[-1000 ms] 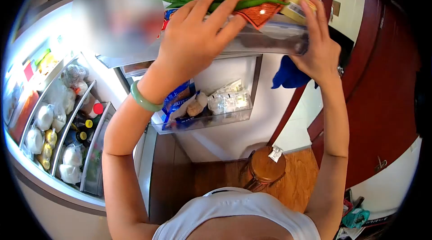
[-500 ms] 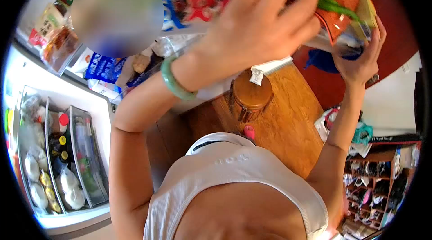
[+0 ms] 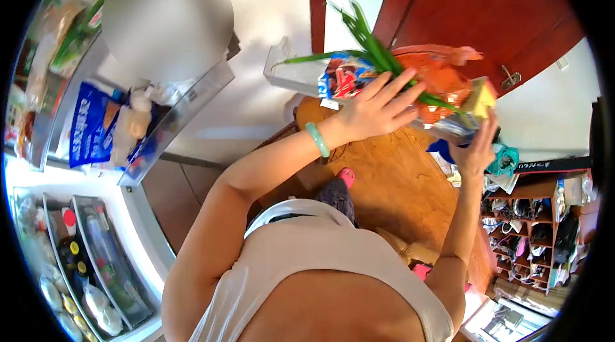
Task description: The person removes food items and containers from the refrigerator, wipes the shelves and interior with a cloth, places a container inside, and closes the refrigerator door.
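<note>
In the head view, a long clear plastic fridge bin [image 3: 291,79] is held out in front of my body. In it lie a blue, red and white printed food packet [image 3: 346,76], an orange-red bag [image 3: 435,79], a yellow packet [image 3: 479,97] and long green stalks [image 3: 368,39] like scallions. My left hand [image 3: 379,106], below a pale green bangle [image 3: 317,139], rests with fingers spread across the stalks and packets. Around the bin's right end, my right hand [image 3: 475,148] is closed, its thumb and fingers partly hidden.
To the left stands an open fridge with door bins [image 3: 96,252] and a clear drawer [image 3: 182,121] holding a blue bag [image 3: 93,124]. A red-brown door [image 3: 474,8] is ahead. Wooden floor [image 3: 391,175] lies below, with a shoe rack [image 3: 525,233] at right.
The bin with its packets has moved away from the fridge shelves and out from my body, so its whole length shows. Both hands have travelled with it, and my view has turned right.
</note>
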Available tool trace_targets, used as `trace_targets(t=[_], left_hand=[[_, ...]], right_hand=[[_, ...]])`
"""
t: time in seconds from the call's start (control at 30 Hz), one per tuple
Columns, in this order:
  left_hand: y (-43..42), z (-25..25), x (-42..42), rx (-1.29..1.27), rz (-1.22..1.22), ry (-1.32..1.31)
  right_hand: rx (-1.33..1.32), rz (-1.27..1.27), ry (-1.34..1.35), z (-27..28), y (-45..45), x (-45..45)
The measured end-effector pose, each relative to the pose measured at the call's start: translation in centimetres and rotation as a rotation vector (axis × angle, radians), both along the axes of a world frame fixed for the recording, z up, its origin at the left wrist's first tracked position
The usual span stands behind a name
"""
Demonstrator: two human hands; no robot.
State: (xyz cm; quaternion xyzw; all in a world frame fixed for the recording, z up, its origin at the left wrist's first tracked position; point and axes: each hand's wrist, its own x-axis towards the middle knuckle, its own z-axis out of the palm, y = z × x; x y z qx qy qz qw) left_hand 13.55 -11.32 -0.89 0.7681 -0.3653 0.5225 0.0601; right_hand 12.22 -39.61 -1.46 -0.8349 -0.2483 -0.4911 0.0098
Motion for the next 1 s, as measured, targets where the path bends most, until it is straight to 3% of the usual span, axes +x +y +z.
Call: trace_targets(t=[0.3, 0.43, 0.73, 0.83, 1.0], left_hand=[[7.3, -21.5, 2.4, -0.023, 0.039, 0.333], [10.7, -28.6, 3.4, 0.055, 0.095, 0.425], [15.3, -41.8, 5.4, 0.146, 0.095, 0.539], [15.9, -44.9, 5.5, 0.157, 0.109, 0.585], [16.4, -47.1, 5.2, 0.143, 0.128, 0.629]], right_hand=[[-0.026, 0.17, 0.417, -19.2, 6.9, 4.1], [-0.035, 0.229, 0.571, -26.8, 10.5, 5.9], [-0.081, 0.28, 0.688, -41.1, 15.0, 8.8], [-0.072, 0.279, 0.777, -44.0, 15.6, 9.1], [-0.117, 0.291, 0.706, -45.4, 16.0, 9.7]])
